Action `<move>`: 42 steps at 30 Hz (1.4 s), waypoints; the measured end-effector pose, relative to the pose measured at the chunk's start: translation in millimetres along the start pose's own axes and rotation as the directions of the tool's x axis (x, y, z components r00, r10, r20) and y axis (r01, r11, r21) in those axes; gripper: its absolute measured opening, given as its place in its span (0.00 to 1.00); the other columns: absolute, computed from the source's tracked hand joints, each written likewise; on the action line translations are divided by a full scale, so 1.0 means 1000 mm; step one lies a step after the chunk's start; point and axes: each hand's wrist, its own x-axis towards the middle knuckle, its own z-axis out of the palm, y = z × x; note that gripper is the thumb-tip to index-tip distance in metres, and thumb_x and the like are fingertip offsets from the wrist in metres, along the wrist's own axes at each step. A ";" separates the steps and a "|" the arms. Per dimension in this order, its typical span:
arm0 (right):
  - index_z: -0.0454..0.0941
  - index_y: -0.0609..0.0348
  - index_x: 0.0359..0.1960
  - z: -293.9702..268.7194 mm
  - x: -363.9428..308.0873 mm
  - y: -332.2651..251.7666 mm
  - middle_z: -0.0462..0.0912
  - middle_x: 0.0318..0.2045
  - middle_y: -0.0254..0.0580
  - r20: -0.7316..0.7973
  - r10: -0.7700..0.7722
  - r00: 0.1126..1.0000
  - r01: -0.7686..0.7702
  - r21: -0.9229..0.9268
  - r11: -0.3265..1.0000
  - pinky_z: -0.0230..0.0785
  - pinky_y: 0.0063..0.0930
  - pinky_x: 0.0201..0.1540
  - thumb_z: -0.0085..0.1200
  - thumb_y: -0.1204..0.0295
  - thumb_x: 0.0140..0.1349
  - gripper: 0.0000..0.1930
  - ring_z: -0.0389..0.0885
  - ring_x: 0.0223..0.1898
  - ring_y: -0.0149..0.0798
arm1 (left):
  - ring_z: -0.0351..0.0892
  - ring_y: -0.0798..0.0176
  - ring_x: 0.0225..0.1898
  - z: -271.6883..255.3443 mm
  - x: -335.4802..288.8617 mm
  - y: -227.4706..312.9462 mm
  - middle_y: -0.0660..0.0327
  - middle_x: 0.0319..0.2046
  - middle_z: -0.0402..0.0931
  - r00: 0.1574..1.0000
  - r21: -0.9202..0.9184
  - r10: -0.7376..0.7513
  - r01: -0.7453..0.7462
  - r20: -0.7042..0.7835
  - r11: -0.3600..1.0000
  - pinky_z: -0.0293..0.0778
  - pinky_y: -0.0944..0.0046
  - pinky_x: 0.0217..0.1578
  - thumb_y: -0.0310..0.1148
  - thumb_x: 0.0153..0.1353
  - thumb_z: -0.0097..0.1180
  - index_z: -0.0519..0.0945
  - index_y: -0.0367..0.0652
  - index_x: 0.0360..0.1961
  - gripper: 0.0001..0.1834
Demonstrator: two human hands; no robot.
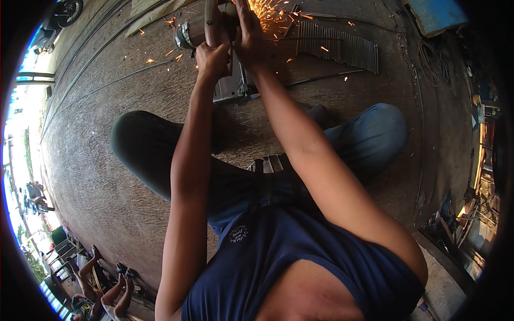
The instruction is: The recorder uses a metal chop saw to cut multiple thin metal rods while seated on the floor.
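A cut-off saw (197, 33) with a rounded motor body stands at the top middle, throwing orange sparks (262, 13) on its far right side. My left hand (212, 60) is closed around the saw's handle. My right hand (249, 40) lies along the saw's right side, its fingers stretched away from me; their far ends are cut off by the top edge. Below my hands shows the saw's grey metal base (231, 88). The cutting disc and the spot being cut are hidden behind the saw and my right hand.
Short metal rods (338, 48) lie in a row to the right of the saw. Long thin rods (88, 67) stretch over the floor at the left. A blue-topped object (436, 16) stands far right. My bent knees flank the saw's near side. Other people (107, 297) sit at lower left.
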 end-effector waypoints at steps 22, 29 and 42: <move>0.59 0.58 0.65 0.020 -0.011 0.037 0.72 0.47 0.54 0.018 -0.025 1.000 0.028 -0.158 0.987 0.66 0.45 0.50 0.47 0.74 0.63 0.27 0.72 0.49 0.56 | 0.83 0.60 0.21 -0.001 -0.006 0.005 0.54 0.17 0.80 1.000 -0.010 0.001 -0.001 0.000 1.000 0.79 0.60 0.27 0.37 0.46 0.60 0.82 0.30 0.23 0.16; 0.60 0.59 0.65 0.012 -0.011 0.023 0.72 0.46 0.54 -0.003 -0.029 1.000 0.028 -0.171 0.985 0.66 0.45 0.50 0.46 0.75 0.62 0.27 0.72 0.47 0.57 | 0.83 0.60 0.21 0.000 -0.005 0.003 0.53 0.17 0.80 1.000 0.001 0.004 -0.004 -0.009 1.000 0.79 0.59 0.27 0.37 0.46 0.60 0.82 0.30 0.25 0.16; 0.61 0.58 0.65 0.013 -0.010 0.026 0.72 0.42 0.53 -0.011 -0.045 0.999 0.043 -0.117 0.992 0.66 0.45 0.49 0.45 0.77 0.61 0.27 0.72 0.44 0.56 | 0.83 0.60 0.21 0.001 -0.002 -0.001 0.53 0.17 0.80 1.000 -0.004 0.002 -0.002 0.006 1.000 0.79 0.60 0.27 0.37 0.46 0.60 0.82 0.30 0.23 0.16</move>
